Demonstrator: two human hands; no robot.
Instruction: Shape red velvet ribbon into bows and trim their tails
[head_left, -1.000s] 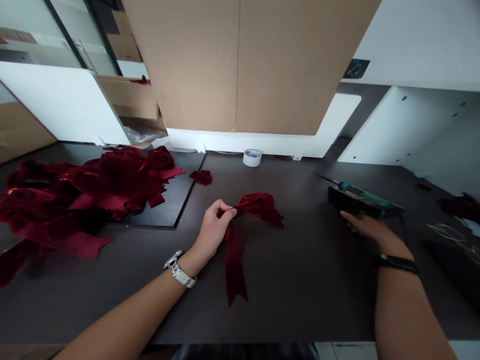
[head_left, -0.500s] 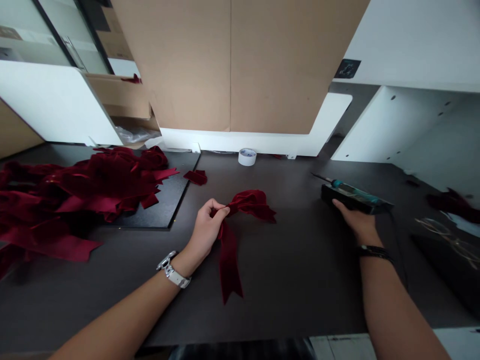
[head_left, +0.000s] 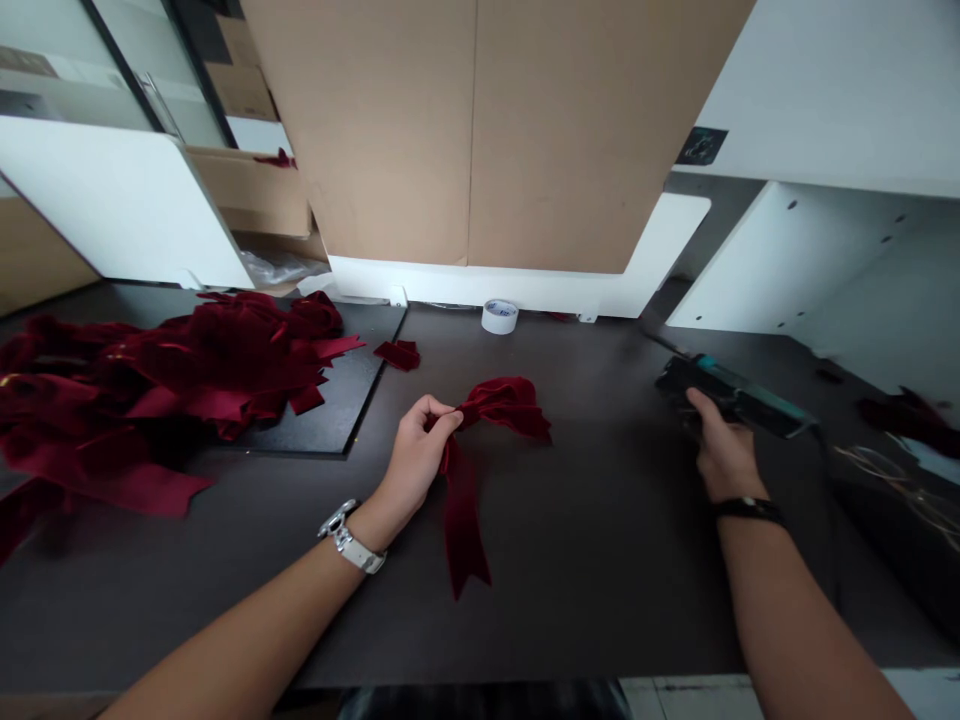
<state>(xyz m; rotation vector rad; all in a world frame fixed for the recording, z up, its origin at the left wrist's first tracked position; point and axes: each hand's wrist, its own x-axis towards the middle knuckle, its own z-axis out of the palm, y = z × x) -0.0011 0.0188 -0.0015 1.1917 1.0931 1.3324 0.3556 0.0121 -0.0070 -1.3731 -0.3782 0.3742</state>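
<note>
Near the middle of the dark table, my left hand pinches the knot of a dark red velvet bow. Its loops point right and one notched tail hangs toward the front edge. To the right, my right hand is wrapped round a black and teal tool with a long thin tip pointing to the back left. The tool is slightly blurred, and a cable runs from its rear. My right thumb lies on its near side; the other fingers are mostly hidden.
A heap of red velvet bows covers much of a black board at the left. Beside it is a small red scrap. A tape roll stands at the back by cardboard. Gold wire lies far right.
The tool in my right hand has shifted a little right and tilted, its tip now farther right. My left hand keeps its pinch on the bow. The whole view has shifted slightly.
</note>
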